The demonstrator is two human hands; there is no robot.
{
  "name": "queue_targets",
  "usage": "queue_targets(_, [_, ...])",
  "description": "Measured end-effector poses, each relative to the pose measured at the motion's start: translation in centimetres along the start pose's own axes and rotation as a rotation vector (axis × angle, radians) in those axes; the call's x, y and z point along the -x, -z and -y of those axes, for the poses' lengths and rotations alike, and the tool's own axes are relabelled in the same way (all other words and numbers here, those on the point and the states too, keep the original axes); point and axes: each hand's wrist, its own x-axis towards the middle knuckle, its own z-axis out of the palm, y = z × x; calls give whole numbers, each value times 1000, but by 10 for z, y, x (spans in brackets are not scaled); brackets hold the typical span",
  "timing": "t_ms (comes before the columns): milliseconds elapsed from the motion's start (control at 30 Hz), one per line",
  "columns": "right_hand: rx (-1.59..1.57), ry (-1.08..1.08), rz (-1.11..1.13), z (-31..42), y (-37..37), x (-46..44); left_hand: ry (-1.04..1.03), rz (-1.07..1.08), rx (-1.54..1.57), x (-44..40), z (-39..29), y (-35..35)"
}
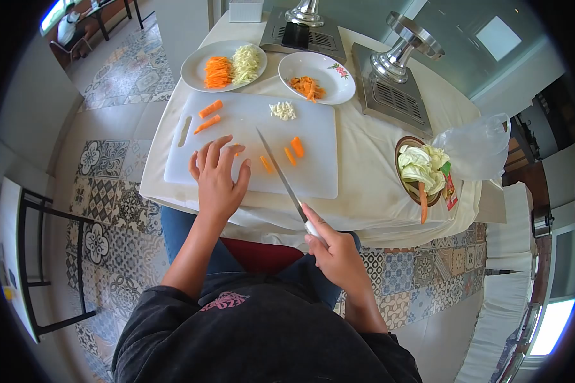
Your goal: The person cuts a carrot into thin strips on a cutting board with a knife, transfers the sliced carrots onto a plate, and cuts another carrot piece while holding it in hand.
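Note:
My right hand (335, 252) is closed round the white handle of a knife (281, 172), whose blade slants up and left over the white cutting board (223, 127). Over the board's lower left, my left hand (220, 172) has its fingers spread and bent, with a bit of carrot showing beside them. Carrot sticks (266, 164) lie left of the blade, and thicker carrot pieces (297, 147) lie right of it. Two more carrot pieces (210, 109) rest at the board's upper left. A small heap of chopped white bits (282, 111) sits near the top right.
Behind the board are a plate (190, 69) of shredded carrot and pale green shreds, and a plate (329, 67) with orange peelings. Two metal stoves (396, 105) stand farther back. At right are a bowl (400, 144) of cabbage and a plastic bag (476, 150). A person (69, 29) sits far left.

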Motion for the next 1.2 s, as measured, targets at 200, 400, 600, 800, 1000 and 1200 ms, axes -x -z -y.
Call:
queue_targets(200, [-197, -336, 116, 17, 24, 15, -26, -3, -67, 24, -10, -16])
queue_targets(400, [-275, -426, 197, 20, 40, 31, 8, -52, -75, 24, -14, -33])
queue_targets(600, [-331, -466, 265, 24, 47, 38, 8, -32, -77, 23, -11, -32])
queue_targets(800, [-342, -449, 299, 25, 39, 26, 37, -54, -104, 19, -5, -30])
queue_targets(1000, [-385, -385, 311, 25, 18, 5, 66, -97, -191, 5, 10, -26])
queue_targets(1200, [-316, -338, 294, 28, 10, -3, 101, -85, -196, -7, 21, -19])
